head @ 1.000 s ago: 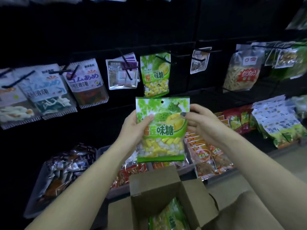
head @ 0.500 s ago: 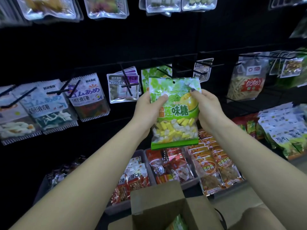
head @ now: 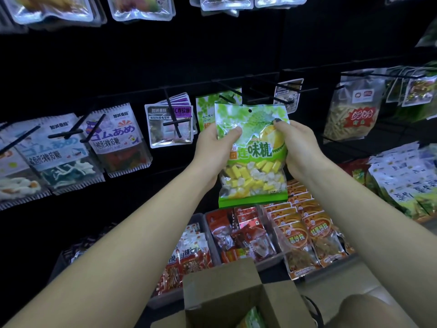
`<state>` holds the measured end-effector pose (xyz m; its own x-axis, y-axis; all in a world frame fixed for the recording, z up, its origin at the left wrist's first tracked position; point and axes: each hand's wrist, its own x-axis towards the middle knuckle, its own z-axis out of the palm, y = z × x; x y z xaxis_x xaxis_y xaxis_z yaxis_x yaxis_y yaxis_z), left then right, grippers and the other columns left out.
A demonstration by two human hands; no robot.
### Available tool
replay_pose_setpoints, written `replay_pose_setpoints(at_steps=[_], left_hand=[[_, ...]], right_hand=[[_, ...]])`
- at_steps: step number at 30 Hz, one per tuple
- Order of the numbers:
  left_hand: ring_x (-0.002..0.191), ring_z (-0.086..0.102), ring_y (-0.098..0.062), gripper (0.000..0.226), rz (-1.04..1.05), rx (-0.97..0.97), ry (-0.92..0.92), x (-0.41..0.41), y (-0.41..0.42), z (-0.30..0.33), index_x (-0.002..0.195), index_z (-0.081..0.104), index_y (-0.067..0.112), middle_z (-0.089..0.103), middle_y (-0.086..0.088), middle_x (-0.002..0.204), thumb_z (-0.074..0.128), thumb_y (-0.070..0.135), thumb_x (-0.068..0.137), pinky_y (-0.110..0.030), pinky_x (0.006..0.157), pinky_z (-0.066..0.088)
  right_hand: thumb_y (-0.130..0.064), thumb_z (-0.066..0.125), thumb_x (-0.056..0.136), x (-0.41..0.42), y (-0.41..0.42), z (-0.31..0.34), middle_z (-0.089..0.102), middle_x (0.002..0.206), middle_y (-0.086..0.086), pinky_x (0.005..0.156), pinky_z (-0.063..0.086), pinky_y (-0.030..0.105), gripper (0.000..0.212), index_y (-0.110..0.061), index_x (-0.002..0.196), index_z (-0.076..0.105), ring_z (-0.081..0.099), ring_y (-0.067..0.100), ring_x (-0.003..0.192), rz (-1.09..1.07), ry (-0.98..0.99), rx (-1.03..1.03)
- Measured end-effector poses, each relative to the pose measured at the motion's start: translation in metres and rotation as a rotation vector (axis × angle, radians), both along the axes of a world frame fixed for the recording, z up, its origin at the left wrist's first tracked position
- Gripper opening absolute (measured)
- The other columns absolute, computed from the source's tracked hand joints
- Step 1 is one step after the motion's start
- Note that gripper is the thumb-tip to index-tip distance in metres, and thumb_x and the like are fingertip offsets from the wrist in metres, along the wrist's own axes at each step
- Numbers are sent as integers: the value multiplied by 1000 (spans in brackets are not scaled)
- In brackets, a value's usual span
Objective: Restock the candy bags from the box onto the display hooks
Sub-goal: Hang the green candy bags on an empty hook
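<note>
A green candy bag (head: 254, 159) with yellow and white candies is held up in front of the black display wall. My left hand (head: 214, 147) grips its left edge, thumb on the front. My right hand (head: 295, 147) grips the right edge, thumb near the top. The bag's hang hole sits just below a black hook (head: 228, 99). A matching green bag (head: 206, 112) hangs on that hook behind it. The open cardboard box (head: 227, 294) stands at the bottom centre, with another green bag (head: 253, 319) showing inside.
Gummy bags (head: 115, 138) hang on hooks at left, a pale packet (head: 171, 124) beside the green one, a fries-like snack bag (head: 354, 112) at right. Grey bins (head: 201, 223) of red and orange snack packs (head: 307, 233) line the shelf below. Clear packs hang along the top row.
Both hands have raised the green bag from just above the box up to the hook level, and the view has tilted upward with it.
</note>
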<state>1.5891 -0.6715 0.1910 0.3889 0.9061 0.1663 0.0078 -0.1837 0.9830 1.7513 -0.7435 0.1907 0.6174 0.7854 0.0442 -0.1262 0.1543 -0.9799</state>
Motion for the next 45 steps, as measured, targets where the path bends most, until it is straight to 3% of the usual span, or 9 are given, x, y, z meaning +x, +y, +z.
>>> replay_pose_setpoints(at_steps=[9,13,26,28,31,34,38,41,45], left_hand=[[137,54,-24,71,-23,-21,-38,3,4,0,139,56,18,53,-5,153,71,56,80,-53,111,47],[130,57,-26,47,13,-9,-23,3,10,-3,124,60,15,59,-6,142,71,47,93,-53,106,51],[134,57,-25,54,57,-13,17,3,21,-13,137,58,18,60,-4,146,70,48,93,-55,107,49],[128,60,-23,58,87,3,35,4,28,-14,133,59,14,61,-3,142,70,52,91,-53,105,51],[98,63,-21,71,146,47,81,8,45,-17,116,63,9,64,-3,109,67,66,73,-51,91,55],[101,64,-34,58,196,65,111,16,63,-18,114,60,0,65,-21,119,68,51,90,-46,84,54],[94,59,-24,51,297,134,205,28,95,-22,130,56,-1,64,-12,111,59,42,103,-34,75,43],[102,61,-31,52,390,162,277,37,114,-23,133,53,-3,63,-13,109,53,41,106,-38,76,43],[100,55,-27,41,478,183,379,50,137,-19,129,53,1,62,-12,115,50,37,108,-32,75,32]], right_hand=[[-20,61,102,6,14,1,65,97,16,68,56,35,10,-11,104,64,67,30,85,17,14,-14],[-19,60,102,8,19,-1,65,94,14,62,57,31,9,-11,103,64,67,27,80,15,20,-11],[-22,62,100,14,38,-16,61,94,16,72,50,42,10,-12,101,64,62,30,82,27,-18,-8],[-24,62,99,16,47,-19,58,90,16,65,47,39,11,-13,99,60,58,30,80,38,-40,-18],[-25,61,100,22,64,-21,56,88,15,58,42,36,12,-14,97,58,56,30,79,53,-62,-18],[-24,62,101,29,84,-23,62,80,8,61,47,33,22,-16,81,57,62,24,74,64,-68,4],[-24,63,100,38,119,-24,63,83,8,64,49,30,21,-14,82,57,63,22,77,90,-94,-10],[-28,66,99,41,148,-23,66,92,12,65,49,32,16,-14,95,61,65,25,82,81,-95,-14],[-30,64,101,45,181,-23,69,97,9,80,53,39,23,-18,82,61,66,24,92,75,-75,-49]])
